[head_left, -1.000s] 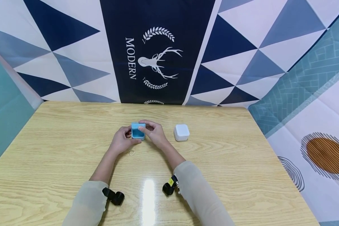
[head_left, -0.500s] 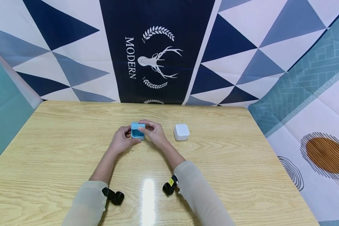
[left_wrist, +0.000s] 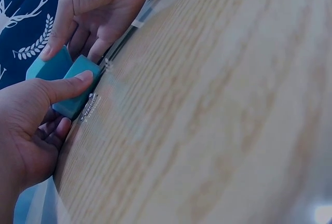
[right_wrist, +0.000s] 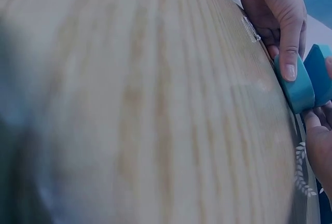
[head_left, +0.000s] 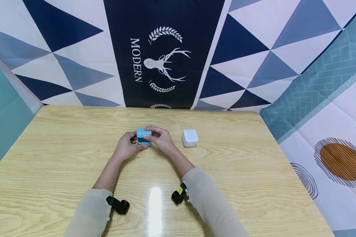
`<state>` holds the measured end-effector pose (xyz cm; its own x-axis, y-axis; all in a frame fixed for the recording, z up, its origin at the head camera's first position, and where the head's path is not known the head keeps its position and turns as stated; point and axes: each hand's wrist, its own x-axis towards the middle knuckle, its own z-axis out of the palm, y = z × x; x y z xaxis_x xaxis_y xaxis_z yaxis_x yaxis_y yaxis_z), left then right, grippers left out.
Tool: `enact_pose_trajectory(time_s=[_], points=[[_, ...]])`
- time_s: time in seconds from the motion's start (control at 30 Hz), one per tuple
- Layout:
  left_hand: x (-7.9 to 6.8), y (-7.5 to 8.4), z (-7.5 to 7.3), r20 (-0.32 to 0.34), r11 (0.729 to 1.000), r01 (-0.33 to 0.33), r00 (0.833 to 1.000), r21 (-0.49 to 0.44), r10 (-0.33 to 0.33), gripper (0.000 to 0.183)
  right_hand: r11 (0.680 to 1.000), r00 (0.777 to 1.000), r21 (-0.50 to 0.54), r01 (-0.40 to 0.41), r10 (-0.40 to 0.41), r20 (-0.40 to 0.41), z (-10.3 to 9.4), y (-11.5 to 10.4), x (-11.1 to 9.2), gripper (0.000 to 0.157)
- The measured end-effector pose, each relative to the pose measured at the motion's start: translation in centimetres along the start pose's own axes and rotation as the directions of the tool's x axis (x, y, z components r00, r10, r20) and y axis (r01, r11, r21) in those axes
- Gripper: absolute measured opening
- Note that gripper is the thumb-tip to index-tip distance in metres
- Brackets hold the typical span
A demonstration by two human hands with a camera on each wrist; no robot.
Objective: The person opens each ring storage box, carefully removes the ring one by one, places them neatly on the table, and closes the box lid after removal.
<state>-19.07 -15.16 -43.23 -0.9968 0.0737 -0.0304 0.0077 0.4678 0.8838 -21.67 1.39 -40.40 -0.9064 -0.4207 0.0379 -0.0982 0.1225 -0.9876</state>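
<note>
Head view: the wooden table [head_left: 255, 181] stretches beyond the hands to both sides, a strip of wood running between them and its far edge. Left of the frame's centre, the left hand [head_left: 126, 145] grips the blue box [head_left: 141, 134] low down; the right hand [head_left: 163, 140] pinches its lid [head_left: 142, 130]. That lid sits lower than half a second ago, narrowing the mouth, which faces the frame's bottom; nearly cubic, the box shows no clear long axis. A similar white box [head_left: 190, 138] stands apart, centre-right. Just below the left hand lies a small ring [head_left: 139, 160].
</note>
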Motion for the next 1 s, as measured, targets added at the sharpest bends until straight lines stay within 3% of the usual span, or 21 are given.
enact_pose_trajectory(time_s=[1.0], points=[[0.11, -0.21, 0.05, -0.003, 1.0, -0.004, 1.0, 0.013, 0.004, 0.067, 0.994, 0.994, -0.004, -0.105, 0.105, 0.013, -0.08, -0.55, 0.36, 0.045]])
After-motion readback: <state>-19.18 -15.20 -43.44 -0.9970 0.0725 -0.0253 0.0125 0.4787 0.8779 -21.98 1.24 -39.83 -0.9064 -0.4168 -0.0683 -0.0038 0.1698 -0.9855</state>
